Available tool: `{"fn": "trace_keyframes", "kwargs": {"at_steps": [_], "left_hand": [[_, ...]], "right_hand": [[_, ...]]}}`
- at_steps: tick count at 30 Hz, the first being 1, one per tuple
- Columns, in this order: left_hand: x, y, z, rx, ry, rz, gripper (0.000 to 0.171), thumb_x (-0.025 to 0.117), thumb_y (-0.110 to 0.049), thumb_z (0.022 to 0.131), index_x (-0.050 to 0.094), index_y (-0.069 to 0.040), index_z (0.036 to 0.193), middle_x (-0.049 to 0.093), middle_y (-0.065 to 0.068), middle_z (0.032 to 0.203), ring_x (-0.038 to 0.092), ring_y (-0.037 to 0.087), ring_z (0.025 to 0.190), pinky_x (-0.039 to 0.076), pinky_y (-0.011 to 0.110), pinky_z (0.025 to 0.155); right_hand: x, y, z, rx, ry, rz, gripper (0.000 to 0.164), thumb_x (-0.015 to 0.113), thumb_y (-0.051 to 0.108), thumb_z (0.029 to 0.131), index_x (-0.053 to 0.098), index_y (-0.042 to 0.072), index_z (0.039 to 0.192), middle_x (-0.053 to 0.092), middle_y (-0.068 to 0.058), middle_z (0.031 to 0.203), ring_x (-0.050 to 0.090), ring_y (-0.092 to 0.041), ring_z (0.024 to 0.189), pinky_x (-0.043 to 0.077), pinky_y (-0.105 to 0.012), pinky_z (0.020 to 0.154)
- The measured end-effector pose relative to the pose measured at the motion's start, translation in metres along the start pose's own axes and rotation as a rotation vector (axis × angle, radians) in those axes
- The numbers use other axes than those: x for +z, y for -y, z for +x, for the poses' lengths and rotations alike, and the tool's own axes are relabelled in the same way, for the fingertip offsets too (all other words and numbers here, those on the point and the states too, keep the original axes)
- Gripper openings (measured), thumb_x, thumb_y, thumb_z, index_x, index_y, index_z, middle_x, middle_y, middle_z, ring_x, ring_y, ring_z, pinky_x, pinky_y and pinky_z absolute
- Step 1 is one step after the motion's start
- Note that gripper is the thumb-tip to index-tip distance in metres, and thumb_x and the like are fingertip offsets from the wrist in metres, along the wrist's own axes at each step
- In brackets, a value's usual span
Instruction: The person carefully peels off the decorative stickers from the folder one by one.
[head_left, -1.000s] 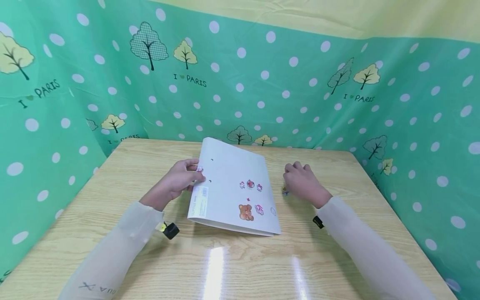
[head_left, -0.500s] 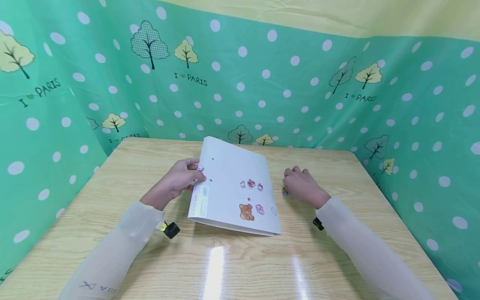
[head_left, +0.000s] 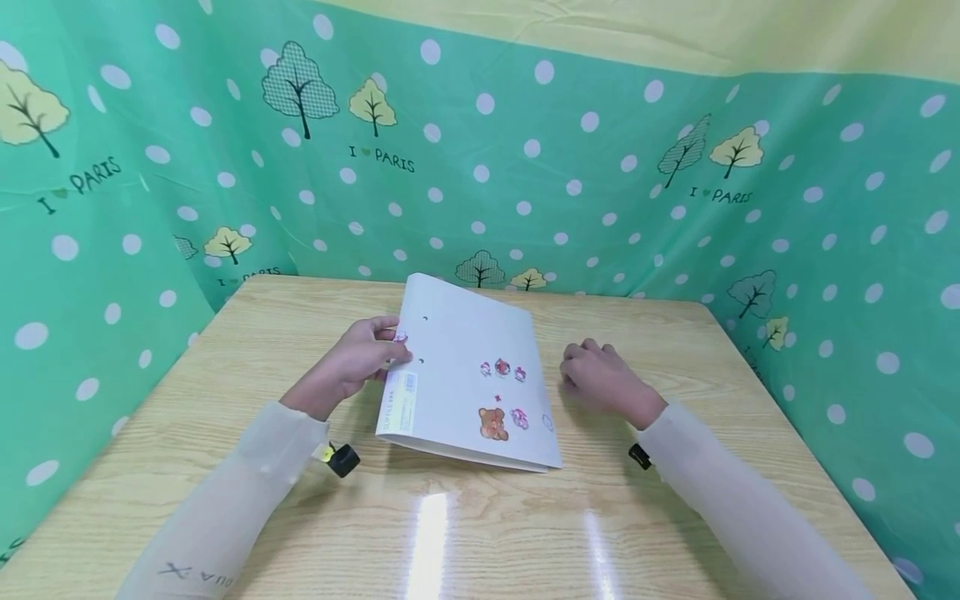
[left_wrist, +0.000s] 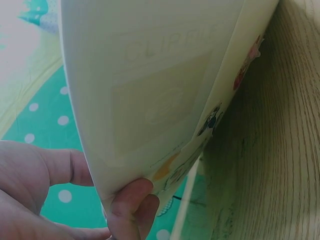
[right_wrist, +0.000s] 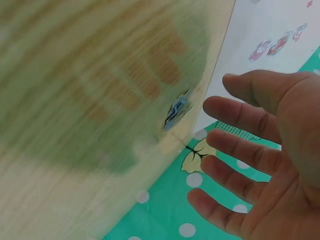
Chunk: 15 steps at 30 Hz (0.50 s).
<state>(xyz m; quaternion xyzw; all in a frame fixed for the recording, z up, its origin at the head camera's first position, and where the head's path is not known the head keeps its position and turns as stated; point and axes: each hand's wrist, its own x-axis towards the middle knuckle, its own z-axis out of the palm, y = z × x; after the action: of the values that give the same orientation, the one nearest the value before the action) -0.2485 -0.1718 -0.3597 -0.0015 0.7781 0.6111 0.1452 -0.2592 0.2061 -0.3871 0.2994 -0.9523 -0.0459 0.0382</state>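
A white clip file (head_left: 457, 375) stands tilted on the table, its front decorated with stickers, among them a brown bear sticker (head_left: 492, 423). My left hand (head_left: 356, 354) grips it by the spine, thumb on the front and fingers behind. In the left wrist view those fingertips (left_wrist: 132, 200) pinch the bottom edge of the clip file (left_wrist: 150, 100). To its right, my right hand (head_left: 602, 379) hovers low with loosely bent fingers. The right wrist view shows that hand (right_wrist: 295, 170) holding nothing, near a small blue-and-dark piece (right_wrist: 177, 110) on the table, too blurred to identify; the head view hides it.
The pale wooden table (head_left: 300, 517) reflects two bright streaks near its front. Green dotted cloth (head_left: 480, 167) hangs round its back and sides. A small black device (head_left: 342, 460) is at the left wrist, another (head_left: 640, 455) at the right.
My right hand has shifted slightly left toward the clip file, covering the small colored piece that showed beside it in the head view. The left hand and clip file stay put.
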Motion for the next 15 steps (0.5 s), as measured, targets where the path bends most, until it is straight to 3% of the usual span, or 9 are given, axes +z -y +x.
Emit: {"fn": "trace_keyframes", "kwargs": {"at_steps": [8, 15], "left_hand": [[-0.001, 0.000, 0.000, -0.004, -0.002, 0.003, 0.079, 0.062, -0.002, 0.095, 0.021, -0.003, 0.162, 0.045, 0.020, 0.144, 0.061, 0.029, 0.109, 0.054, 0.033, 0.076], [0.001, 0.001, 0.001, 0.000, 0.001, -0.004, 0.079, 0.063, -0.002, 0.094, 0.021, -0.002, 0.162, 0.045, 0.020, 0.144, 0.061, 0.028, 0.108, 0.055, 0.033, 0.074]], "right_hand": [[-0.004, 0.014, -0.007, -0.026, 0.097, 0.133, 0.013, 0.075, 0.028, 0.093, 0.076, 0.018, 0.085, 0.067, -0.011, 0.122, 0.058, -0.034, 0.109, 0.050, -0.056, 0.088], [-0.006, 0.027, -0.012, -0.060, 0.113, 0.171, 0.013, 0.078, 0.033, 0.091, 0.078, 0.022, 0.084, 0.067, -0.012, 0.127, 0.057, -0.035, 0.115, 0.048, -0.061, 0.093]]}}
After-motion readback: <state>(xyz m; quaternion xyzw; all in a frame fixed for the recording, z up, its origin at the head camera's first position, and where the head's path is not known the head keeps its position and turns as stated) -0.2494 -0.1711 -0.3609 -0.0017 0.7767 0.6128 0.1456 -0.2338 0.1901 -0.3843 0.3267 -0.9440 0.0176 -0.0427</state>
